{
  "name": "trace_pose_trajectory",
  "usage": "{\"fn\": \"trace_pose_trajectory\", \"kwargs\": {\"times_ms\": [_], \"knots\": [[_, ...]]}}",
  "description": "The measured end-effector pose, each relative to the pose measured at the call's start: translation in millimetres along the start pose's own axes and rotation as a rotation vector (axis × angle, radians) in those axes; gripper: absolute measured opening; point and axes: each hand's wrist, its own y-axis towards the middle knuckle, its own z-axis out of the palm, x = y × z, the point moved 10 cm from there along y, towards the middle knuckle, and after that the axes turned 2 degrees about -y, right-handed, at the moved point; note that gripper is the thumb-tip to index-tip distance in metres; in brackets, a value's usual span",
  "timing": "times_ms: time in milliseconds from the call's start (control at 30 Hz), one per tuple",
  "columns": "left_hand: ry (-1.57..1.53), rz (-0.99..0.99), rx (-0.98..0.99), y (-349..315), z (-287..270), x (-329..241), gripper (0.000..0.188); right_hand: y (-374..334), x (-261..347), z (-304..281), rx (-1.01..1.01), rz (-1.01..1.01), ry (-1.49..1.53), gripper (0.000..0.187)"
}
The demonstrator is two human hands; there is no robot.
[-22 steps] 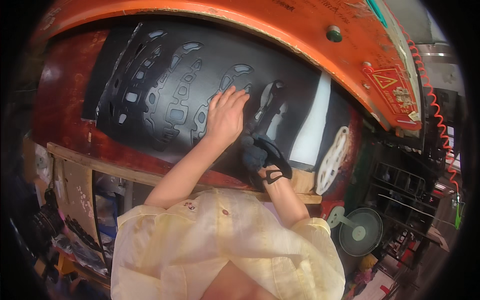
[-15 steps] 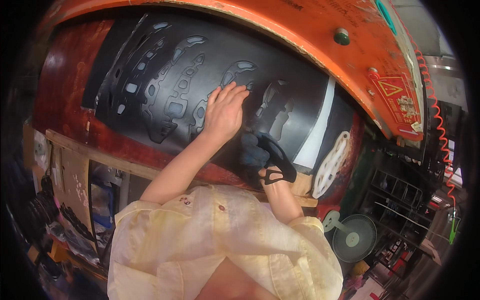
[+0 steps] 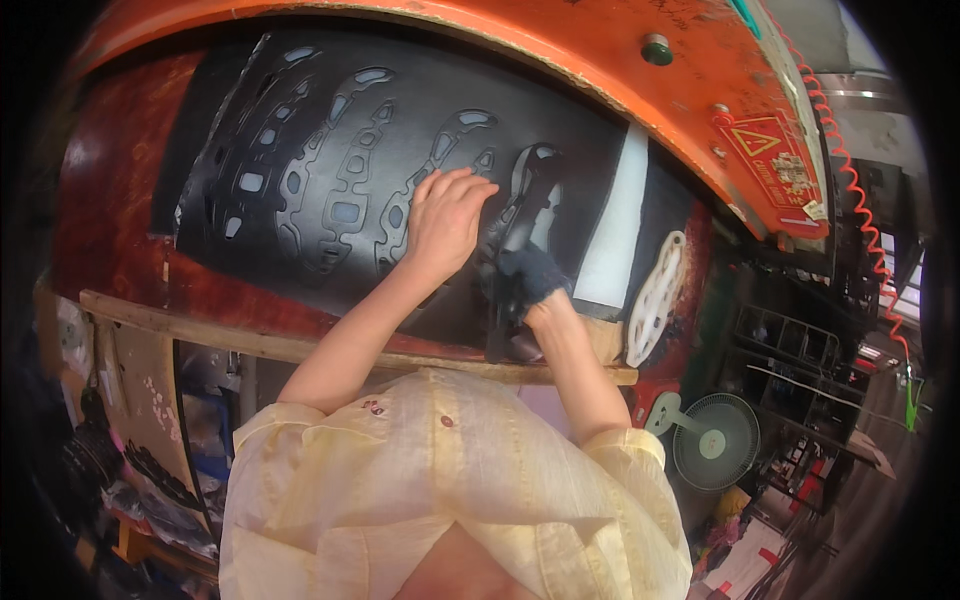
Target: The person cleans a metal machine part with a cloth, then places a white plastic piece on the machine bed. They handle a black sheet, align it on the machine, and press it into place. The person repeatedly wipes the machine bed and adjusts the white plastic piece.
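Note:
A black rubber sheet [image 3: 300, 120] with several sole-shaped cut-outs lies on the red-brown bed of a press. My bare left hand [image 3: 445, 220] presses flat on the sheet, fingers spread slightly, beside one cut-out. Just to its right, my right hand [image 3: 525, 280] wears a dark glove. It grips a black sole-shaped piece [image 3: 535, 185] that stands on the sheet. The glove hides how the fingers wrap around the piece.
The orange press head [image 3: 560, 45] arches above the sheet. A white strip [image 3: 610, 230] and a white sole-shaped part [image 3: 655, 295] lie to the right. A wooden ledge [image 3: 200, 330] runs along the front. A green fan [image 3: 715, 440] and orange coiled cable [image 3: 860, 200] are at right.
My gloved right hand has shifted slightly up along the sheet with the black piece. My left hand stays pressed on the sheet. The view has tilted a little.

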Motion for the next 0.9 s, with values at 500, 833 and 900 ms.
{"fn": "trace_pose_trajectory", "kwargs": {"times_ms": [500, 833, 900], "knots": [[0.037, -0.011, -0.026, 7.1, -2.8, 1.7, 0.026, -19.3, 16.1, 16.9, 0.040, -0.002, -0.035, 0.014], [-0.730, -0.345, 0.043, 0.4, -4.1, 38.8, 0.021, 0.5, 8.1, -7.5, 0.032, -0.071, -0.067, 0.018], [-1.064, -0.623, -0.137, -10.2, -16.7, 63.2, 0.027, 3.9, 7.3, -8.0, 0.130, -0.015, -0.020, 0.017]]}}
